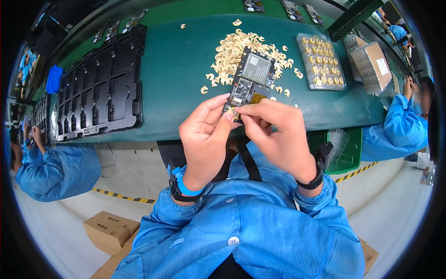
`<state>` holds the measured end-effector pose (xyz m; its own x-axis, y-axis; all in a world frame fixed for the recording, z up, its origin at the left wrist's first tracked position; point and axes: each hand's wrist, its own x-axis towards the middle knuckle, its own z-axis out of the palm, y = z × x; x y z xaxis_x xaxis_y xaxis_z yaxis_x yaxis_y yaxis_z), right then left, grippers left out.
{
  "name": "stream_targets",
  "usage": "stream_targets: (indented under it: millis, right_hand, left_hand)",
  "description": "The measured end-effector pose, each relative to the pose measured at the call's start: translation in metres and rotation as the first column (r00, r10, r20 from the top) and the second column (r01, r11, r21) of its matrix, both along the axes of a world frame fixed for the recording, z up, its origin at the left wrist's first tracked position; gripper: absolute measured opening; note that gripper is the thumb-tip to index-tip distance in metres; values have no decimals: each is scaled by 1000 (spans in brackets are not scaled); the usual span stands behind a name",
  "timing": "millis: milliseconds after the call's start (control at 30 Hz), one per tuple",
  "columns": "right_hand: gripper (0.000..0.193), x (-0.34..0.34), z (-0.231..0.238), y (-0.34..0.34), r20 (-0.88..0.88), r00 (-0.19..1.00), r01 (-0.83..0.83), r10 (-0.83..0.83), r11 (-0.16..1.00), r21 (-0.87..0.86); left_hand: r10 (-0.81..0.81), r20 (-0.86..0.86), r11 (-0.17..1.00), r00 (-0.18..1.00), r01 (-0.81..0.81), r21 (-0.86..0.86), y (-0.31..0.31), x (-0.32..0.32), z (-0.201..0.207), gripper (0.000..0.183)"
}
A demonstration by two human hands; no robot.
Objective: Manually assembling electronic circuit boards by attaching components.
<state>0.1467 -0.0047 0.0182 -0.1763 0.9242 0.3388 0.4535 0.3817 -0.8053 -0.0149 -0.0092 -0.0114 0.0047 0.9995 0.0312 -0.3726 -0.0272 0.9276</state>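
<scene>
A dark circuit board (245, 87) with a silver metal module is held tilted over the table's near edge. My left hand (204, 139) grips the board's lower end, the thumb lying on its face. At that same end my right hand (281, 132) is closed, thumb and index fingertips pinched against the board. A small yellow-rimmed round part (235, 113) shows between the fingertips of both hands, partly covered. Whether the right fingers hold it or only press on it is hidden. Behind the board spreads a heap of small cream C-shaped pieces (227, 56).
A black moulded tray (102, 100) lies left on the green table (172, 69), a blue box (54, 79) beside it. At right are a clear tray (331, 86) of gold round parts and packed cartons (371, 65). A green bin (354, 149) stands below. Co-workers sit either side.
</scene>
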Motion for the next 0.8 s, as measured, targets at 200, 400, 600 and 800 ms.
stream_targets:
  millis: [200, 400, 600, 800]
  right_hand:
    - [9, 15, -8, -2, -180, 973, 145, -142, 989, 3]
    - [22, 15, -16, -5, -395, 897, 2, -197, 897, -442]
    - [28, 13, -14, -8, -399, 897, 10, -188, 913, -408]
    - [28, 15, -11, -8, -405, 897, -1, -180, 913, -409]
  left_hand:
    - [-21, 17, 995, 1000, 23, -94, 5, -3, 2, 31]
    - [-68, 82, 991, 994, 77, -105, 3, -3, 3, 30]
    - [-44, 29, 992, 999, 47, -121, 1, 1, 5, 31]
    - [-78, 39, 992, 996, 81, -99, 2, 1, 7, 31]
